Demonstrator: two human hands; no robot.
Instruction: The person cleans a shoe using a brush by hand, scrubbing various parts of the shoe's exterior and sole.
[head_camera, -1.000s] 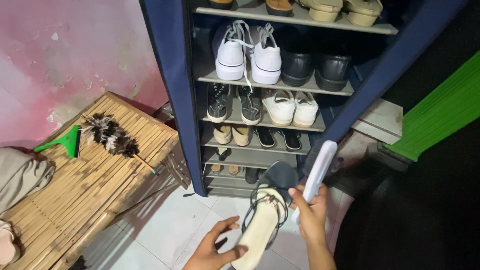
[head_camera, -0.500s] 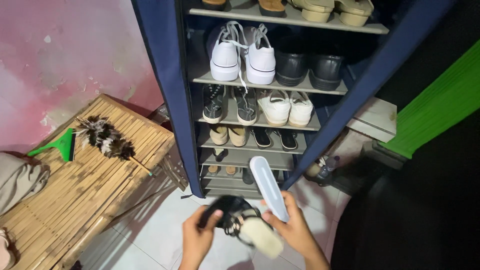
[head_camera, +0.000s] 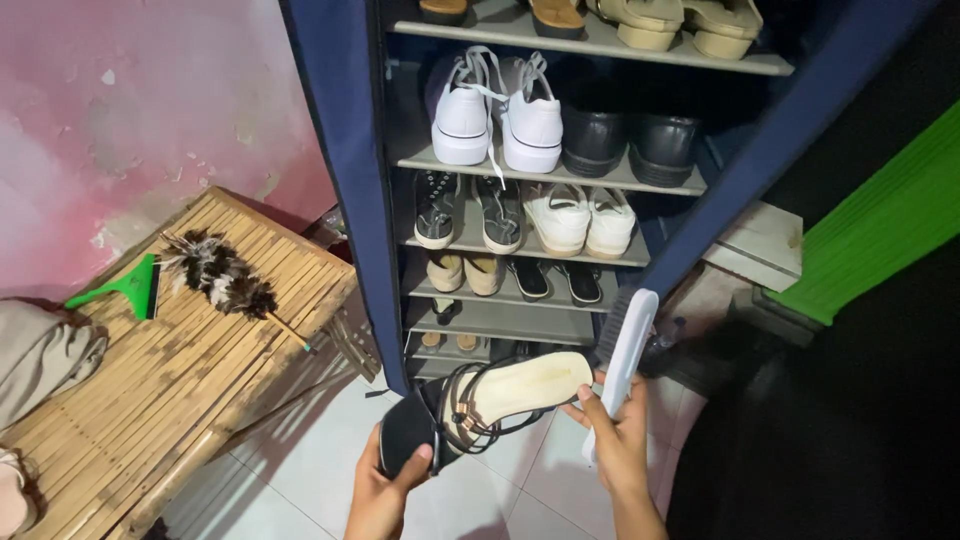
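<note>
Left hand (head_camera: 385, 485) grips the black strappy sandal (head_camera: 480, 405) by its heel, right hand (head_camera: 615, 435) clasps a white brush (head_camera: 622, 365) beside its toe; brushing apparently under way, sandal not yet on the rack (head_camera: 520, 322).

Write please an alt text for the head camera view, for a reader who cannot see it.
A person's left hand holds a black strappy sandal with a cream insole, while the right hand grips a white brush, in front of a blue fabric shoe rack full of shoes. At left, a bamboo bench bears a feather duster and a green squeegee.
</note>
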